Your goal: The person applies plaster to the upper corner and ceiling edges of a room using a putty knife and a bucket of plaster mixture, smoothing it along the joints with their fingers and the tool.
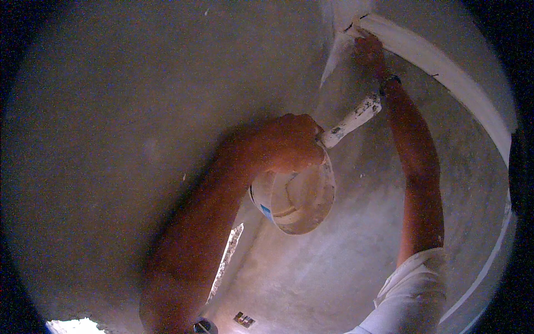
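My left hand (295, 143) is closed around the rim of a round white tub (303, 203), which is tilted so its smeared inside shows. A long, flat, white-smeared tool (353, 121) with dark patches, perhaps a scraper, sticks out from the same hand toward the upper right. My right hand (370, 51) is raised high, touching the white cornice (445, 67) at its corner end, where a dark crack shows. Its fingers reach up to the joint, and nothing is visible in them. A dark band (391, 82) circles the right wrist.
Grey plastered surfaces surround both arms. The cornice curves along the right. Below the tub is a narrow bright opening (227, 261) with rough edges. A dark wall box (243, 319) and a dark round object (205, 326) appear near the lower edge.
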